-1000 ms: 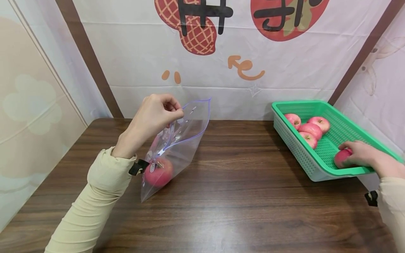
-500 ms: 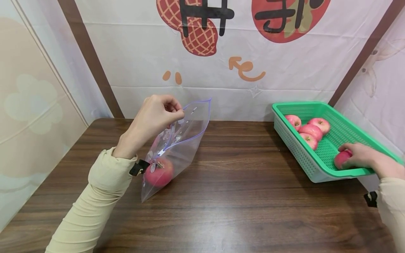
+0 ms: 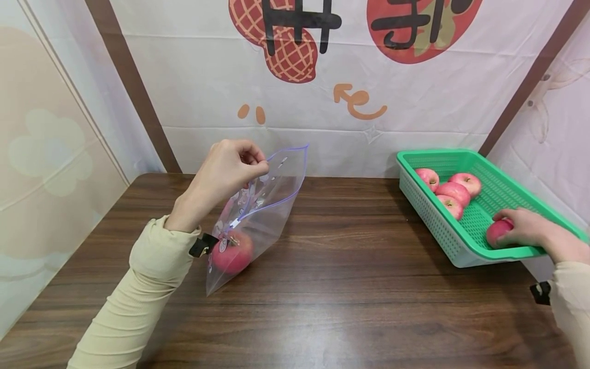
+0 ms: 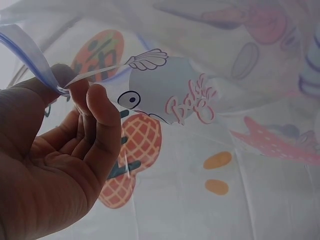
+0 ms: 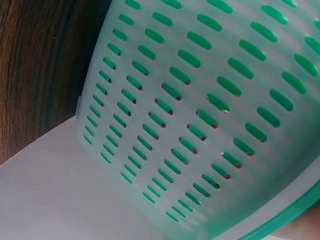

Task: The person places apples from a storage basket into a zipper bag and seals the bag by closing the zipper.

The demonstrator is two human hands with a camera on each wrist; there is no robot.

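Observation:
My left hand (image 3: 230, 164) pinches the top edge of a clear zip bag (image 3: 272, 218) between thumb and forefinger. The bag's mouth, edged in purple, gapes toward the right. A red apple (image 3: 232, 251) lies in its lower part, with more red showing behind it. In the left wrist view, the thumb and forefinger of the left hand (image 4: 65, 145) pinch the zip strip, and printed cartoons show on the bag (image 4: 160, 92). At the right, my right hand (image 3: 525, 225) reaches into a green basket (image 3: 488, 251) and grips a red apple (image 3: 498, 233) near its front end.
Several apples (image 3: 454, 192) sit together at the basket's far left inside. The basket stands on the dark wooden table (image 3: 350, 287), its near end jutting past the right edge. A printed cloth (image 3: 369, 143) hangs behind the table. The basket's slotted wall (image 5: 175, 100) fills the right wrist view.
Hardly anything differs. Both hands keep their places, the left at the bag and the right on the apple in the basket; the whole head view has shifted slightly.

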